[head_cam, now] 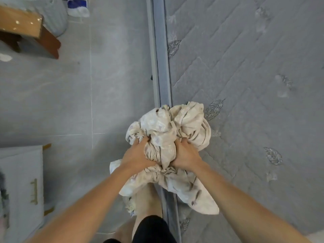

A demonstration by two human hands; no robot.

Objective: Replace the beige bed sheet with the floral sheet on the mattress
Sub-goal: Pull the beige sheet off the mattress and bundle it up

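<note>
Head view: both hands grip a bunched-up sheet [168, 137], beige w/ faint pale floral print; can't tell for sure which of the two sheets it is. Left hand [135, 156] has fingers curled into the folds at the bundle's 8 o'clock side; right hand [185, 155] clutches it at approx 5 o'clock, thumb dug into the cloth. Bundle sits between and beyond the hands, toward 12 o'clock, straddling the edge of the bare grey quilted mattress [254, 85]; a loose tail hangs down at 6 o'clock over the mattress edge and the person's leg. Mattress fills the 3 o'clock half, leaf motifs stitched in. At 9 o'clock: tiled floor [52, 102]. Wooden stool [31, 32] at 10 o'clock, white cabinet [21, 181] w/ brass handle at 8 o'clock.
</note>
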